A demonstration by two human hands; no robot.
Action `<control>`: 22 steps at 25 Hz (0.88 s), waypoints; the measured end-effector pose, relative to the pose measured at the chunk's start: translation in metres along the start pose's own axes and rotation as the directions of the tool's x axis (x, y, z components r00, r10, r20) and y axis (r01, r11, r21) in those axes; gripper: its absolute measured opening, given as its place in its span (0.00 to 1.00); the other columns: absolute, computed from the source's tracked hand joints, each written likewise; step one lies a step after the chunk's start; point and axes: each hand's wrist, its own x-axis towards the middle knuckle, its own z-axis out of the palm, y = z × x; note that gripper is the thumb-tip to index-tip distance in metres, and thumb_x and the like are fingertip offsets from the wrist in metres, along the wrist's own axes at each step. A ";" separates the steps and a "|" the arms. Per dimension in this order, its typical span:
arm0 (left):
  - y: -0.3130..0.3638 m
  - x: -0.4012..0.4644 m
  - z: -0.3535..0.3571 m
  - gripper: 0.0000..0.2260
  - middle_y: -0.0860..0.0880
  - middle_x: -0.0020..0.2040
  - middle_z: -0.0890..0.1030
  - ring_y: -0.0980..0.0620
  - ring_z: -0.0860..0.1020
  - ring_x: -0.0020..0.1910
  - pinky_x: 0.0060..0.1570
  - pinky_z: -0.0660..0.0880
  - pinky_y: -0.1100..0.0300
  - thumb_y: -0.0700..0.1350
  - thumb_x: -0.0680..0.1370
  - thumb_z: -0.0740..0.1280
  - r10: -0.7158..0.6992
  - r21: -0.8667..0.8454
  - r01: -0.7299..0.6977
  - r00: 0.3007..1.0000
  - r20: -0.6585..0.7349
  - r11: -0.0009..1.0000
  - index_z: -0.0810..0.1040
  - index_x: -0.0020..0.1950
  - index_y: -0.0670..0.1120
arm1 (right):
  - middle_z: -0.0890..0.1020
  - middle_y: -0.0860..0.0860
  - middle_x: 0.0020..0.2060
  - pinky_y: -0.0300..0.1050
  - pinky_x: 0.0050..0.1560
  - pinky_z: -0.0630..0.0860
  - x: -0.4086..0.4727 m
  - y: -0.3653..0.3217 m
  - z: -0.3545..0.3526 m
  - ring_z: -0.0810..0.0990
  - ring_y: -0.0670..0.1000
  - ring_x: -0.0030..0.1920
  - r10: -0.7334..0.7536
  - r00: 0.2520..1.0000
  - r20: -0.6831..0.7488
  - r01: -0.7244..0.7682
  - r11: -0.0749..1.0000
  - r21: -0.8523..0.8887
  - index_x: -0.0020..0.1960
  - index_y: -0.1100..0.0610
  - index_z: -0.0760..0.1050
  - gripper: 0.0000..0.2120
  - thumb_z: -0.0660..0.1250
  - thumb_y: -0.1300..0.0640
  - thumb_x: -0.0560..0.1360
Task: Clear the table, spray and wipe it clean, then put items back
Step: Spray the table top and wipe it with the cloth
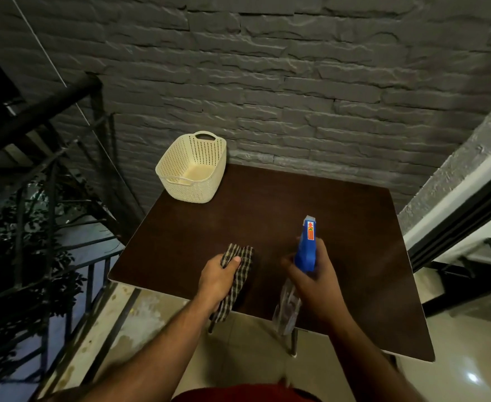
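— Two hands busy at once, low in the frame. See them?

— Yes. His left hand (219, 274) is clenched round a checked cloth (235, 281), thumb over the top, and the loose end hangs past the near edge of the table (267, 216). His right hand (315, 281) is wrapped round the neck of a spray bottle (303, 256), blue head pointing up the frame, clear body tilted down towards him.

— Is he squeezing the trigger?

— Can't tell. That hand is blurred and the trigger side is hidden. I see no mist and no wet patch on the dark top either.

— So where is he in the job?

— Spraying, I'd say, or just about to. The top looks mostly cleared; only a cream basket (193, 169) sits on the far left corner, upper left of centre, apparently with nothing in it.

— Shouldn't that go too?

— Probably, or he has to wipe round it. Next, I'd guess, the nozzle needs aiming at the bare middle of the table, a few pumps, then the cloth laid flat and drawn across.
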 end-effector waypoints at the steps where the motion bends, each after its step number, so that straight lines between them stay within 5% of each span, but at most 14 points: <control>1: 0.000 0.000 0.002 0.09 0.50 0.44 0.84 0.50 0.82 0.45 0.50 0.79 0.46 0.54 0.78 0.65 -0.007 -0.024 0.007 1.000 0.000 1.000 0.80 0.49 0.51 | 0.79 0.50 0.48 0.31 0.38 0.78 0.003 0.000 -0.002 0.82 0.43 0.47 0.012 1.000 0.010 -0.012 1.000 0.003 0.59 0.46 0.69 0.18 0.70 0.60 0.75; 7: 0.021 0.010 0.006 0.06 0.49 0.44 0.84 0.50 0.82 0.44 0.51 0.79 0.47 0.51 0.78 0.66 -0.049 -0.143 0.038 0.996 -0.073 0.989 0.80 0.49 0.51 | 0.79 0.48 0.48 0.34 0.38 0.77 0.040 -0.007 -0.009 0.81 0.39 0.47 0.005 0.995 0.101 -0.001 0.999 -0.038 0.57 0.42 0.68 0.18 0.70 0.58 0.75; 12: 0.034 0.027 -0.001 0.06 0.48 0.44 0.84 0.49 0.83 0.45 0.51 0.79 0.47 0.50 0.77 0.68 -0.070 -0.200 0.044 0.990 -0.126 0.979 0.80 0.48 0.50 | 0.81 0.49 0.50 0.44 0.51 0.80 0.075 -0.005 0.005 0.82 0.45 0.50 -0.031 0.983 0.182 0.036 0.999 -0.021 0.57 0.40 0.69 0.19 0.72 0.57 0.73; 18: 0.039 0.070 -0.040 0.04 0.47 0.45 0.84 0.48 0.83 0.45 0.51 0.79 0.48 0.49 0.77 0.68 -0.101 -0.240 0.077 0.991 -0.093 0.968 0.80 0.48 0.49 | 0.80 0.42 0.51 0.32 0.45 0.77 0.116 -0.009 0.048 0.79 0.36 0.51 -0.014 0.979 0.203 0.027 0.998 -0.062 0.66 0.45 0.70 0.26 0.74 0.57 0.72; 22: 0.047 0.128 -0.082 0.05 0.48 0.44 0.84 0.48 0.83 0.46 0.52 0.79 0.47 0.49 0.76 0.69 -0.038 -0.200 0.033 0.999 -0.021 0.979 0.81 0.47 0.49 | 0.80 0.46 0.54 0.35 0.49 0.79 0.157 -0.018 0.094 0.80 0.41 0.54 0.011 0.987 0.162 0.002 0.997 -0.080 0.68 0.50 0.70 0.26 0.74 0.57 0.72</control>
